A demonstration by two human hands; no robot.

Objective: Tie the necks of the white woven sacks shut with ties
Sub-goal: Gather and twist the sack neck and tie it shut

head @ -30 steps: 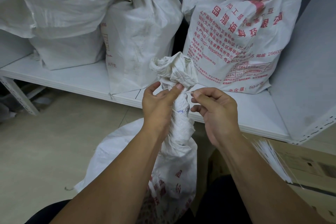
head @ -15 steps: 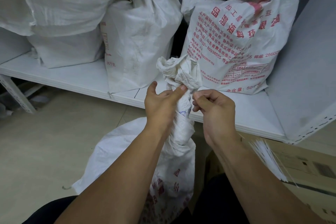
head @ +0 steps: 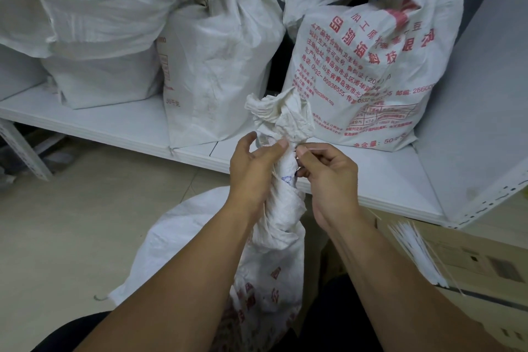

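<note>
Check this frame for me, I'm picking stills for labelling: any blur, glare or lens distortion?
Head view: soft even light, no glare; left hand, right hand and sack neck sharp; the pinched tie barely shows against white; shelf edge bows slightly from the wide-angle lens.

The gathered sack (head: pixel 280 223) is white with red print; the printed sack (head: pixel 371 71) behind bears red characters and a blue emblem; the ties (head: pixel 414 254) are white.

Bare forearms (head: pixel 200 251), dark trousers (head: pixel 71 334).
</note>
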